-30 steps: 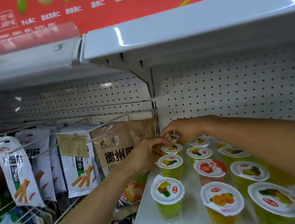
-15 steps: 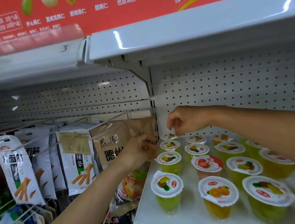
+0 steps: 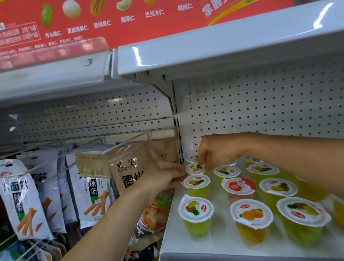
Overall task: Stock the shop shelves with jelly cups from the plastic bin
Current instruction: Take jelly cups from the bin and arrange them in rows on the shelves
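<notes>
At back-left corner of white shelf (image 3: 176,237): right hand (image 3: 218,150) knuckles-up, fingertips pinching lid rim of jelly cup (image 3: 194,168). Left hand (image 3: 165,174) curled against same lid's left edge; cannot tell if gripping. Right hand lower than half a second ago.

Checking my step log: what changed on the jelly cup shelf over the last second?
The right hand rose, then came back down and now pinches the lid rim of a back jelly cup. The left hand drew back slightly and touches the lid edges beside it. The other cups on the shelf kept their places.
</notes>
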{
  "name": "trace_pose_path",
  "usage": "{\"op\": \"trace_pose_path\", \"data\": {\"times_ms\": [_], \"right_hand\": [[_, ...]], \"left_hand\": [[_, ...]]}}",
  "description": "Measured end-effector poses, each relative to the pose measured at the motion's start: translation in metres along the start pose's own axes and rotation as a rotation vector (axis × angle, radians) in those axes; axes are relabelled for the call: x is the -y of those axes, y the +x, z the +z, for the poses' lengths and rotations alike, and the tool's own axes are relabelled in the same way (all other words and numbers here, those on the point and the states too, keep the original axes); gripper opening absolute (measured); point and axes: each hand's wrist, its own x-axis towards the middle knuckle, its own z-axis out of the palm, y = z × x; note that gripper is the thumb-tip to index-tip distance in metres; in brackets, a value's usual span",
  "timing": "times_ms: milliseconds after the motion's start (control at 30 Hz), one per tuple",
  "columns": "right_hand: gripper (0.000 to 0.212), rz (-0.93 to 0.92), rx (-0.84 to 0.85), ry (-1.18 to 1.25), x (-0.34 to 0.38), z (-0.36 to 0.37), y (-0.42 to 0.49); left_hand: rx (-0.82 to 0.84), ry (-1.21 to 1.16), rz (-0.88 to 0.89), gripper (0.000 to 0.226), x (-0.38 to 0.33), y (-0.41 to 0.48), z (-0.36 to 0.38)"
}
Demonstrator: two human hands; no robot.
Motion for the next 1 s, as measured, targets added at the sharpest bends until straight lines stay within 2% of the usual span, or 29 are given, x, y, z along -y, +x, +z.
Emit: {"op": "trace_pose_path", "data": {"times_ms": [200,300,467,533,667,1000], "right_hand": [[0.014,0.008,-0.021,0.015,0.001,0.003,0.000],[0.018,-0.001,-0.015,-0.006,0.002,0.005,-0.004],[0.024,-0.031,-0.132,0.049,0.011,-0.005,-0.027],[0.025,-0.034,-0.090,0.076,0.015,-0.007,-0.038],[0.042,-0.009,0.035,0.099,0.024,-0.002,-0.051],[0.036,-0.006,-0.035,0.118,0.036,0.009,-0.059]], "left_hand": [[-0.037,-0.020,-0.026,0.012,-0.005,-0.005,0.006],[-0.028,-0.010,-0.034,0.016,-0.007,-0.008,0.007],[-0.004,0.092,-0.004,0.017,-0.009,-0.026,0.001],[0.033,0.116,0.011,0.024,-0.006,-0.033,-0.006],[0.141,0.222,0.035,0.041,-0.004,-0.040,-0.005],[0.088,0.239,0.090,0.038,0.002,-0.044,0.003]]}}
